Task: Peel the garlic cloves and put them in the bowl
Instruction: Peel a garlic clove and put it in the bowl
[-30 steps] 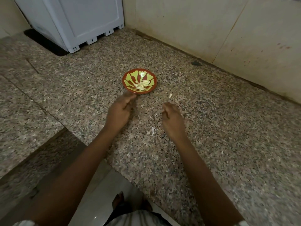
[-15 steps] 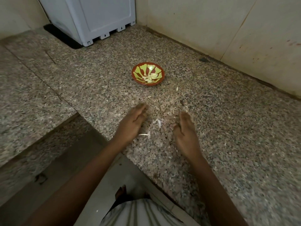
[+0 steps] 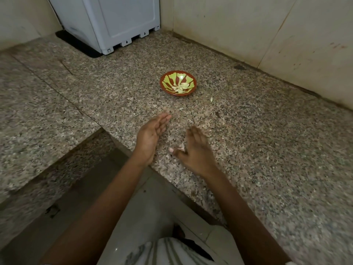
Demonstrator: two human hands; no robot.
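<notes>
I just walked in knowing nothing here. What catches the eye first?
The red bowl with green stripes stands out most, alone on the speckled granite counter, with pale peeled garlic cloves inside. Nearer the camera, the left hand is held open and the right hand is blurred, a pale scrap by its thumb. A white appliance stands at the far corner.
</notes>
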